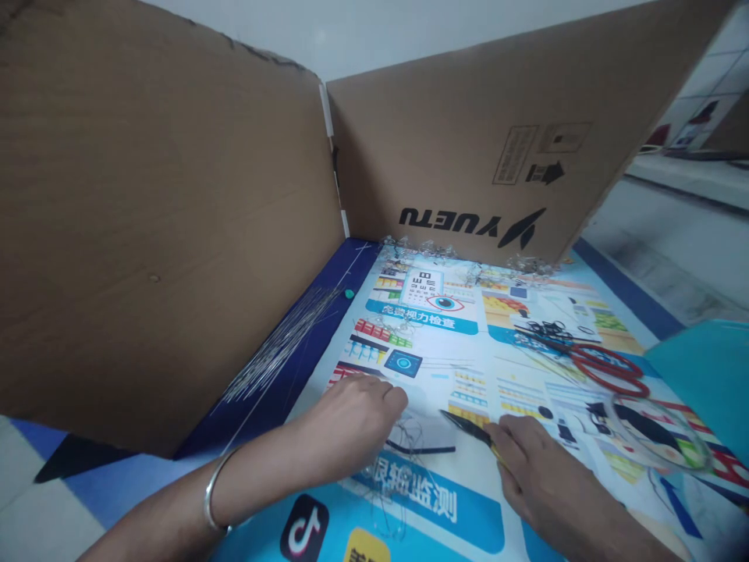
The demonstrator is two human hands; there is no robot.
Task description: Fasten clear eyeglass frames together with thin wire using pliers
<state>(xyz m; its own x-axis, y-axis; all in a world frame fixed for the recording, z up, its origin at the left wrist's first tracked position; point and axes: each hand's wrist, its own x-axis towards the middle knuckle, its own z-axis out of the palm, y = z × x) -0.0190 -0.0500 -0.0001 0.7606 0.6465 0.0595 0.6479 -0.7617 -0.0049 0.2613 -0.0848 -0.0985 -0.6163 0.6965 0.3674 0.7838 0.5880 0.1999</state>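
Observation:
My left hand (356, 417) is closed, fingers curled and pressed together, above the printed sheet. A silver bangle (214, 496) is on its wrist. Thin looped wire (413, 441) shows just below its fingertips, but what the fingers hold is hidden. My right hand (538, 468) grips pointed pliers (468, 425) by a yellowish handle, their dark jaws pointing toward my left hand without touching it. More bent wire (386, 503) lies on the sheet under my left forearm. A bundle of straight wires (281, 343) rests on the dark blue strip at the left.
Cardboard panels (164, 211) stand at the left and back, with wire pieces (427, 250) heaped along the back one. Red-handled scissors (608, 367) lie at the right by black bits (547, 329). A clear round dish (658, 437) and turquoise object (708, 375) are nearby.

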